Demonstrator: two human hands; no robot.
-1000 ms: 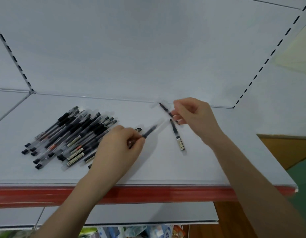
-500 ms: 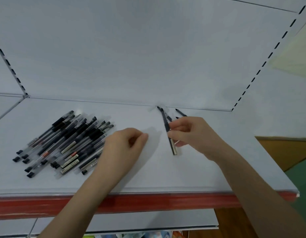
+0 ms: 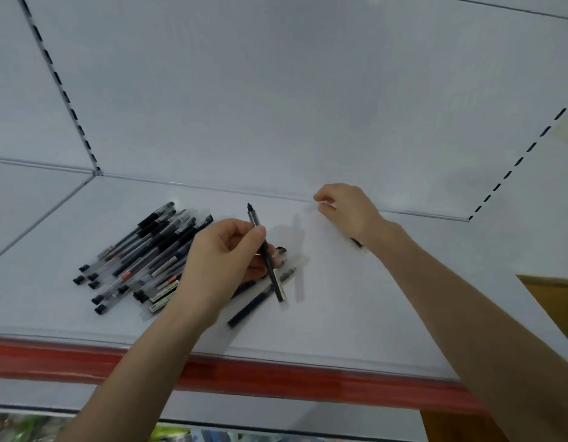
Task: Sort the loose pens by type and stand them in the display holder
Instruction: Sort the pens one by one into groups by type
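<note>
A pile of several loose pens (image 3: 139,256), black and clear-barrelled, lies on the left of the white shelf (image 3: 356,314). My left hand (image 3: 222,260) pinches one black pen (image 3: 277,287) between thumb and fingers, holding it tilted above the shelf with its tip pointing away. A dark blue pen (image 3: 250,306) lies just under it. My right hand (image 3: 346,212) is at the back edge of the shelf with its fingers curled round a pale, blurred pen. A dark pen end (image 3: 357,242) shows beneath that wrist. No display holder is in view.
The shelf has a red front strip (image 3: 292,381) and a white back panel (image 3: 276,106) with slotted uprights at both sides. Packaged goods show on a lower shelf (image 3: 167,433). A brown surface (image 3: 554,301) lies to the right.
The labelled black pen has passed from my right hand to my left hand. My right hand has moved to the back of the shelf. The view has shifted right.
</note>
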